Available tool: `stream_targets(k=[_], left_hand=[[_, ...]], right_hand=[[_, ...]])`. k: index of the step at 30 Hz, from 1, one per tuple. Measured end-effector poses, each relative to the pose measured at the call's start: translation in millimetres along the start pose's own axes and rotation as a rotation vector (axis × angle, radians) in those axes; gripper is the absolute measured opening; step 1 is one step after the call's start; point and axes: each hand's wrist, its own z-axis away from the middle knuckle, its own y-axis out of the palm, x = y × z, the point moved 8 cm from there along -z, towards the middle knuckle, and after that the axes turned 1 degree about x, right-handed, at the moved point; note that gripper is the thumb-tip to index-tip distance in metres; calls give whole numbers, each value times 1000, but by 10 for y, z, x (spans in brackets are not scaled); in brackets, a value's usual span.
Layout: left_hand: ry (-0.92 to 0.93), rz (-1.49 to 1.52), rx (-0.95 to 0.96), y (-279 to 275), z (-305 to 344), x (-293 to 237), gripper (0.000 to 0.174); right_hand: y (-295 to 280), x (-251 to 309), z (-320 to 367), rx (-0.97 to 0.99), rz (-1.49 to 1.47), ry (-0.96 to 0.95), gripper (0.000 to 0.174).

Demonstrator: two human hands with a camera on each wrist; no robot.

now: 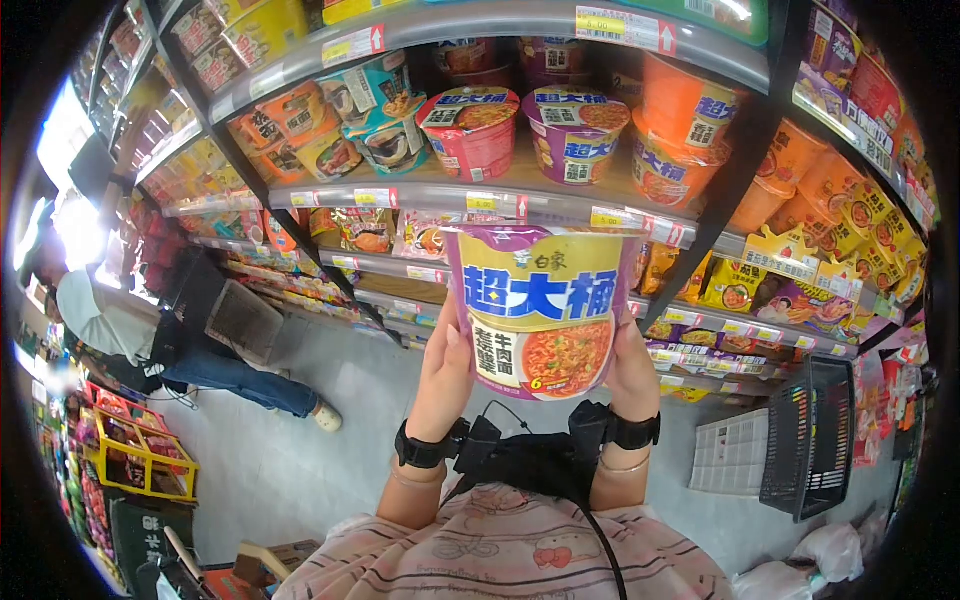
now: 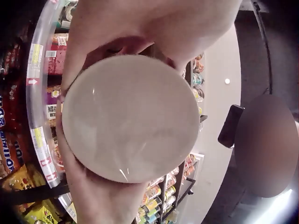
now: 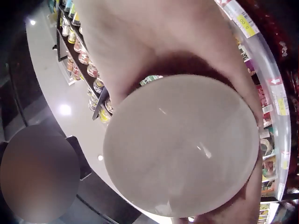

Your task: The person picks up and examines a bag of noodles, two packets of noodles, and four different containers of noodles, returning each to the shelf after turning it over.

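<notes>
Both hands up — left hand [image 1: 440, 375] and right hand [image 1: 632, 368] clasp the upright noodle bucket [image 1: 540, 310] between them, just below the shelf edge [image 1: 500, 205].

There is one purple-and-yellow noodle tub [image 1: 540, 310], and two hands are on it, the left hand [image 1: 443, 375] and the right hand [image 1: 632, 370], each wearing one black wrist strap [image 1: 425, 450]. The front of the shelf behind shows one red tub [image 1: 472, 130], one purple tub [image 1: 577, 135], two stacked teal tubs [image 1: 385, 120] and two stacked orange tubs [image 1: 680, 135]; the orange ones further right are too crowded to count. The floor has three baskets, one black basket [image 1: 810, 435], one white basket [image 1: 732, 452] and one grey basket [image 1: 243, 322], plus one yellow rack [image 1: 140, 455] and one other person [image 1: 110, 320].
</notes>
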Motion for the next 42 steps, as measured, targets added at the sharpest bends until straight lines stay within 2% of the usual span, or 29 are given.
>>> stream_targets(k=[1,4,5,8,9,10,11,12,13,15,16,17,18,19,20,21,22,23,26,28,29,32,33,36,37,40,42], left_hand=[[5,29,-3,-20,-40,6,61],[-150,-412,83,-170,-170,32,57],[-296,-423,85,-237,-224,81,60],[-111,-276,168,67,-424,-169,74],[-86,-172,189,147,-454,-172,86],[-71,-228,200,154,-436,-101,87],[-48,-273,217,156,-427,22,88],[-21,-326,214,160,-418,81,89],[22,-312,55,129,-479,75,82],[-74,-204,-25,-57,-505,145,70],[-126,-148,-65,-142,-499,198,64],[-110,-113,-86,-163,-485,211,48],[-127,-8,-104,-205,-443,279,47],[-142,97,-124,-265,-385,368,46],[-154,201,-145,-310,-331,443,45],[-167,239,-117,-297,-285,489,47],[-185,84,-100,-305,-287,498,47],[-205,-73,-82,-328,-316,496,46],[-182,-426,-44,-640,-237,710,47],[-195,196,1,-314,-401,586,49],[-180,233,41,-254,-396,557,59],[-118,39,119,-213,-393,473,68],[-115,57,132,-203,-410,456,69],[-87,5,127,-225,-433,444,60],[-138,-111,69,-278,-453,462,52],[-48,-194,138,-280,-464,460,48],[-76,-144,167,-310,-472,530,50]], right_hand=[[-10,7,-39,-24,22,-7,82],[-94,154,-152,-93,186,-101,89],[-98,224,-183,-120,261,-123,90],[-15,542,-294,-236,538,-195,91],[69,625,-297,-292,655,-191,91],[119,680,-283,-349,772,-179,90],[214,779,-268,-315,1053,-254,82],[207,760,-257,-240,1012,-254,79],[171,732,-227,-161,968,-250,76],[142,722,-193,-48,839,-238,69],[72,724,-192,-89,691,-222,71],[-3,700,-191,-131,542,-204,72],[-69,666,-183,-173,393,-185,73],[-93,624,-203,-195,393,-140,84],[-93,558,-198,-146,333,-105,87],[-101,459,-174,-97,270,-69,90],[-120,326,-128,-50,204,-30,93],[-217,126,-49,-19,193,8,97],[-78,330,-112,-128,280,-44,99],[2,385,-172,-152,286,-35,103],[14,393,-188,-163,330,-50,104],[68,449,-198,-149,385,-67,106],[67,469,-185,-140,387,-65,107],[81,528,-144,-99,433,-95,112],[99,542,-143,-78,458,-112,114],[72,530,-149,-133,410,-139,117],[79,517,-199,-132,427,-168,111]])
